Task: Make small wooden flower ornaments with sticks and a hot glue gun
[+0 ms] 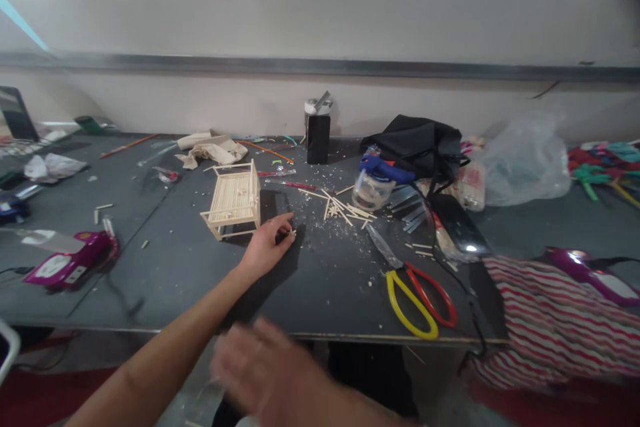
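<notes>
My left hand (pixel 267 243) rests on the dark table with its fingers curled. A small pale stick piece shows at the tips of its thumb and fingers. Just to the left stands a small wooden stick model (pixel 234 197) with a slatted deck, corner posts and rails. Below the table's front edge, my right hand (pixel 270 367) is blurred by motion; its fingers look stretched out, and I see nothing in them. A loose pile of thin wooden sticks (pixel 345 207) lies to the right of my left hand. Scissors (pixel 413 293) with one yellow and one red handle lie near the front edge.
A phone-like black block (pixel 319 139) stands at the back. A plastic tub (pixel 373 190) carries a blue glue gun (pixel 385 168), beside a black bag (pixel 415 147). A phone (pixel 460 223) and striped cloth (pixel 560 313) lie right. A purple glue gun (pixel 70 260) lies left.
</notes>
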The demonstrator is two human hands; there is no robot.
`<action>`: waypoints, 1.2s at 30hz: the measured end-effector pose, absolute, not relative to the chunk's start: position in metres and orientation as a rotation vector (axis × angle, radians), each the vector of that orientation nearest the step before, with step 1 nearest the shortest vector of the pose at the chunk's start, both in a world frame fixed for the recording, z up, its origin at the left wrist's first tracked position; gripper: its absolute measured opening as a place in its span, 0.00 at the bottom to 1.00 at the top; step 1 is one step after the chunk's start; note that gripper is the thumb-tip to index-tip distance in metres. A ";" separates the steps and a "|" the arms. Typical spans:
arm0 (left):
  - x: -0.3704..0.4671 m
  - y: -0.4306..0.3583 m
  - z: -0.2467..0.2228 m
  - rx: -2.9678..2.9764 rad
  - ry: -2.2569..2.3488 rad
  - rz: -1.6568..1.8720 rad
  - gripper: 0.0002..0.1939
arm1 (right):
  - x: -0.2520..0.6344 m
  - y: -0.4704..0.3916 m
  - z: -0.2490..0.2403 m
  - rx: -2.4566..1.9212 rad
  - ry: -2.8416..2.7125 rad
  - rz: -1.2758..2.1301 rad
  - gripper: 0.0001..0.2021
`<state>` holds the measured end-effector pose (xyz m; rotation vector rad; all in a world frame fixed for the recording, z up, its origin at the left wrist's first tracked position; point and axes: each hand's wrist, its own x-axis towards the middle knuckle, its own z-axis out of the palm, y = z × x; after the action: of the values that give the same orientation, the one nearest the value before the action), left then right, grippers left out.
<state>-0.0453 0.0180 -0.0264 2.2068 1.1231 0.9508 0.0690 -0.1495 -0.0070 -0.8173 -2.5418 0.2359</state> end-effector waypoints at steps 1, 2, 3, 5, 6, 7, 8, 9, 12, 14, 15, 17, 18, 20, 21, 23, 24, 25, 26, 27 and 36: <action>-0.045 0.018 -0.027 2.203 1.121 0.951 0.21 | 0.072 -0.146 -0.005 -0.960 -2.477 0.239 0.31; -0.045 0.019 -0.028 2.200 1.120 0.952 0.21 | 0.075 -0.141 -0.004 -1.161 -2.389 0.240 0.32; -0.044 0.019 -0.028 2.196 1.121 0.953 0.21 | 0.076 -0.138 -0.005 -1.478 -2.267 0.249 0.32; -0.043 0.019 -0.028 2.188 1.125 0.957 0.21 | 0.070 -0.140 -0.011 -1.559 -2.314 0.269 0.41; -0.043 0.019 -0.028 2.184 1.126 0.959 0.21 | 0.064 -0.144 -0.014 -1.266 -2.490 0.294 0.40; -0.043 0.019 -0.028 2.180 1.123 0.960 0.21 | 0.057 -0.148 -0.017 -0.865 -2.625 0.278 0.32; -0.043 0.019 -0.028 2.175 1.120 0.962 0.21 | 0.053 -0.150 -0.018 -0.619 -2.658 0.247 0.25; -0.044 0.018 -0.028 2.170 1.116 0.962 0.22 | 0.051 -0.150 -0.017 -0.583 -2.648 0.227 0.24; -0.046 0.019 -0.030 2.156 1.113 0.966 0.24 | 0.062 -0.135 -0.009 -1.238 -2.389 0.236 0.35; -0.046 0.018 -0.028 2.147 1.114 0.975 0.23 | 0.068 -0.126 -0.006 -1.726 -2.175 0.305 0.36; -0.046 0.017 -0.026 2.143 1.114 0.982 0.22 | 0.068 -0.127 -0.007 -1.681 -2.214 0.369 0.35; -0.046 0.008 -0.019 2.137 1.115 1.007 0.20 | 0.063 -0.137 -0.010 -1.135 -2.436 0.562 0.28; -0.046 0.000 -0.014 2.140 1.117 1.025 0.18 | 0.061 -0.144 -0.010 -0.965 -2.440 0.656 0.23; -0.048 -0.022 -0.002 2.177 1.144 1.101 0.12 | 0.064 -0.155 -0.007 -1.057 -2.159 0.737 0.14; -0.050 -0.034 0.005 2.206 1.149 1.131 0.07 | 0.070 -0.158 -0.003 -1.161 -1.984 0.742 0.12; -0.057 -0.057 0.018 2.216 1.179 1.145 0.06 | 0.087 -0.156 0.008 -1.340 -1.711 0.825 0.09; -0.062 -0.066 0.024 2.213 1.211 1.152 0.07 | 0.097 -0.154 0.013 -1.381 -1.624 0.845 0.08; -0.068 -0.072 0.030 2.217 1.258 1.144 0.08 | 0.104 -0.152 0.017 -1.406 -1.575 0.880 0.07; -0.076 -0.074 0.035 2.229 1.330 1.169 0.09 | 0.110 -0.151 0.018 -1.415 -1.550 0.898 0.07; -0.085 -0.072 0.041 2.246 1.433 1.204 0.08 | 0.114 -0.151 0.019 -1.417 -1.545 0.899 0.08; -0.159 0.030 0.096 2.138 1.985 0.785 0.17 | 0.127 -0.101 0.044 -1.505 -1.731 0.643 0.21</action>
<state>-0.1590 0.0301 0.0957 2.1380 1.9845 0.7846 0.1271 -0.1009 0.0439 -1.5046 -1.7310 0.6426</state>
